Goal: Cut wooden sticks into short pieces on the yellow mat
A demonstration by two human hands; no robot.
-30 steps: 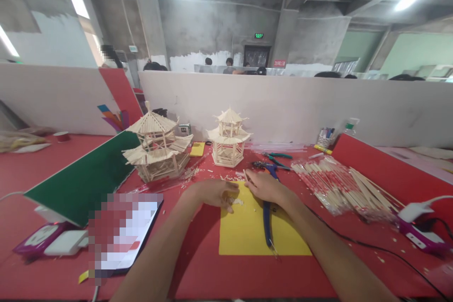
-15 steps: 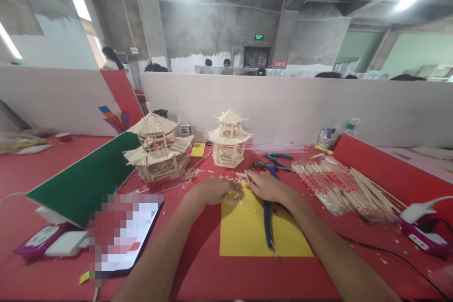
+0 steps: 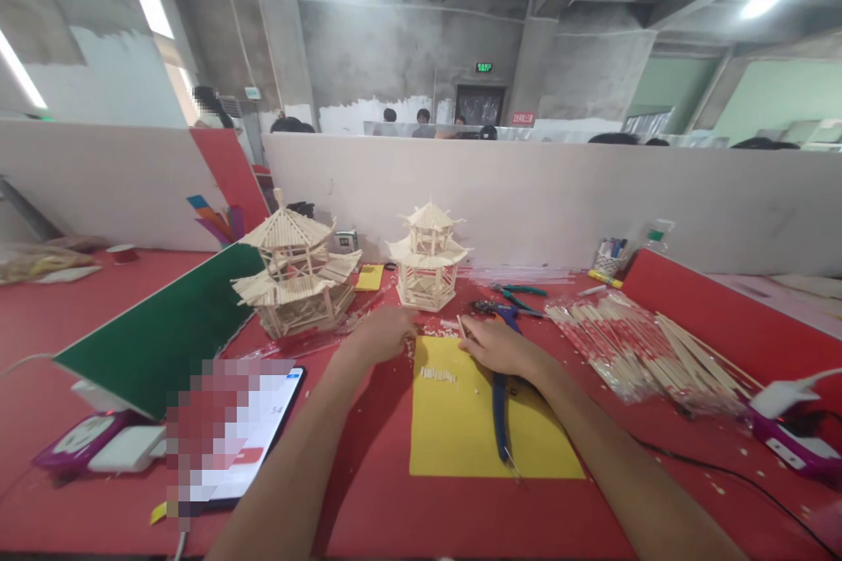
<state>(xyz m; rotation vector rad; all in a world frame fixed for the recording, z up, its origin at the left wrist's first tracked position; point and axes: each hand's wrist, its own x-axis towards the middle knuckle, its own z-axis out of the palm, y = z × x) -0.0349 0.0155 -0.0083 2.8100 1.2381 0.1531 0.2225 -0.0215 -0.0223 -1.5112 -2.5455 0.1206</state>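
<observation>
My right hand point(image 3: 496, 345) rests at the top edge of the yellow sheet point(image 3: 453, 438), pinching a short wooden stick point(image 3: 461, 327) that stands up from its fingers. To the left of the sheet, my left hand point(image 3: 387, 333) reaches down among scattered wood bits point(image 3: 421, 323); its fingers are drawn together, and whatever is in them is hidden. On the sheet lies a row of small cut stick pieces point(image 3: 438, 374). Blue-handled cutters point(image 3: 501, 421) lie on it, partly under my right forearm. A smaller stick pagoda point(image 3: 427, 267) stands just beyond my hands.
A larger stick pagoda point(image 3: 296, 272) stands at the left by a green board point(image 3: 158, 329). A phone point(image 3: 263, 438) lies in front. Bagged sticks point(image 3: 631, 342), a glue gun point(image 3: 506, 312) and green-handled pliers point(image 3: 523, 290) lie to the right. Power strips point(image 3: 793, 443) sit near a cable.
My left hand has moved left from the top of the sheet to the wood bits beside it, uncovering the row of pieces. My right hand stays in place with the stick.
</observation>
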